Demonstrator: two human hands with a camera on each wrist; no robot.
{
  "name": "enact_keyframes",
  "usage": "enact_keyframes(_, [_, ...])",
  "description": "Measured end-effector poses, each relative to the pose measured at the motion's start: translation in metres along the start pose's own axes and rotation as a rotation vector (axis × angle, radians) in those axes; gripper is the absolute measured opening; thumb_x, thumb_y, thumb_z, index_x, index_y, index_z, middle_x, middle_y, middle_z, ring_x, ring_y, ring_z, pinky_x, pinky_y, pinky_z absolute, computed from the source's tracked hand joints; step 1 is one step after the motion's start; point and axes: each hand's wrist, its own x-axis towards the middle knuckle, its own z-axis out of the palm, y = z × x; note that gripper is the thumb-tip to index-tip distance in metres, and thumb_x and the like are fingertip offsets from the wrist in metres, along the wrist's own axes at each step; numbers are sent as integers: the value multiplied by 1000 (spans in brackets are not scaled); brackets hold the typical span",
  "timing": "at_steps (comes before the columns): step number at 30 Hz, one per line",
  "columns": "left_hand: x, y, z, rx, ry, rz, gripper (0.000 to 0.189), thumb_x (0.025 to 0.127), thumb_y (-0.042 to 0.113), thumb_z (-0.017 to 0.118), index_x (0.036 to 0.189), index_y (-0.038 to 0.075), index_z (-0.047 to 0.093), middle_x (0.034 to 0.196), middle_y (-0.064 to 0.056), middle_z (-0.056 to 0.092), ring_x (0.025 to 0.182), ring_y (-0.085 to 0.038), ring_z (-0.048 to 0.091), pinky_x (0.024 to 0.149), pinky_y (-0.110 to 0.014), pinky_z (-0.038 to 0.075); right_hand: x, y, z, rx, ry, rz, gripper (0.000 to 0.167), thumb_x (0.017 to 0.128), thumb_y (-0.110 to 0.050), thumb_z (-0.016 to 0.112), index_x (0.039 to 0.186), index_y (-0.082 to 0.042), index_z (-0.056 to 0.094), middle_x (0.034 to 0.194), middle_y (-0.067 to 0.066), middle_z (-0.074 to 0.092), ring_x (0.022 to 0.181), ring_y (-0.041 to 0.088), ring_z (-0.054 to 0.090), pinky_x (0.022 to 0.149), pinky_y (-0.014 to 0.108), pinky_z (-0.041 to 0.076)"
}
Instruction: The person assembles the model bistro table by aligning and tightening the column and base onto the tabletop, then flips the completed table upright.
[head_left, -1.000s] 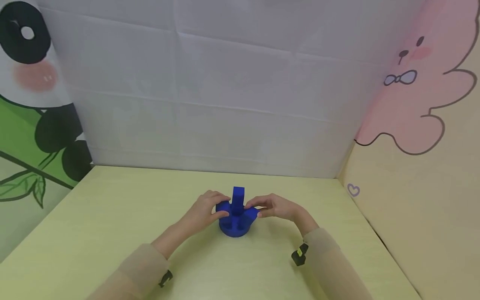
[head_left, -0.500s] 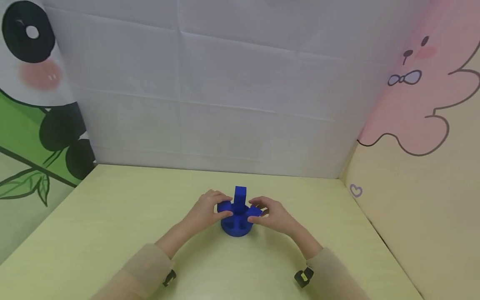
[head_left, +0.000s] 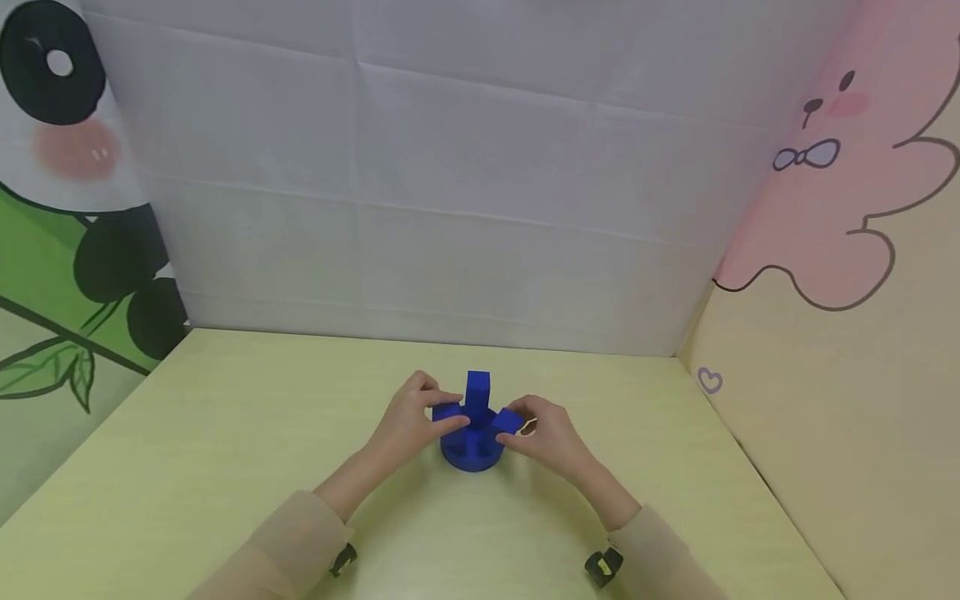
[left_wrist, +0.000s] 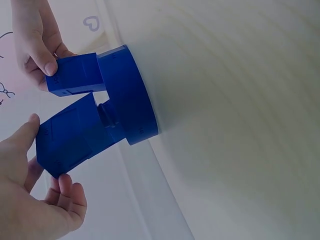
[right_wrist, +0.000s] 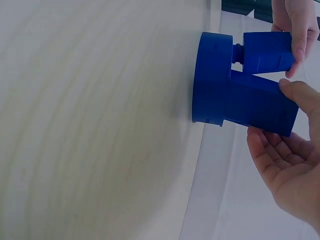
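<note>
A round blue base [head_left: 472,462] stands on the table, with upright blue blocks set around its top. My left hand [head_left: 412,414] holds the left block [left_wrist: 70,135] between thumb and fingers at its upper end. On the other side, my right hand [head_left: 551,433] pinches the right block [right_wrist: 262,104], thumb at the near side and fingers behind. A taller blue post [head_left: 477,392] rises at the back between both hands. In the left wrist view a narrow ribbed neck [left_wrist: 107,114] shows between the left block and the base.
The pale wood-grain table [head_left: 262,417] reaches back to a creased white sheet [head_left: 465,167]. A side panel with a pink bear drawing [head_left: 817,208] borders the right; a panda print [head_left: 75,208] borders the left.
My right hand has moved its thumb to the near face of the right block, whose top now sits turned and higher. The left thumb has slid slightly right; the base stays put.
</note>
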Motion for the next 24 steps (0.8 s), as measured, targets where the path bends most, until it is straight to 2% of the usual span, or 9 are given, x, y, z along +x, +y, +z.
enact_keyframes(6, [0,0,0,-35,-1,-16,37,74,30,80,104,10,74,88,-1,46,79,-24,49,62,-23,39,2,-2,-3,3,6,18,35,77,-23,79,103,-4,65,94,3,67,82,17,63,70,22,53])
enact_keyframes(12, [1,-3,-1,-39,-20,-47,40,75,29,80,109,9,70,97,-2,54,84,-15,52,71,-27,48,3,0,-4,5,5,42,35,76,-23,80,101,-4,66,93,4,68,79,15,65,67,21,53])
enact_keyframes(16, [0,-5,-4,-60,-31,-53,44,74,26,81,111,8,67,102,-4,56,87,-19,57,76,-33,53,3,0,-5,14,-1,47,34,75,-21,80,101,-4,66,93,5,68,78,17,65,66,21,54])
enact_keyframes(20, [1,-9,-8,-87,-61,-38,44,75,23,80,114,8,65,107,-6,56,92,-23,60,81,-38,53,3,-1,-4,14,1,50,34,75,-21,80,101,-3,65,92,5,68,78,16,66,66,21,54])
enact_keyframes(24, [1,-12,-11,-121,-93,-10,44,77,19,79,116,7,64,111,-7,58,95,-24,62,84,-42,53,2,-2,-2,11,6,53,35,76,-21,80,102,-3,65,91,5,68,82,22,66,67,22,54])
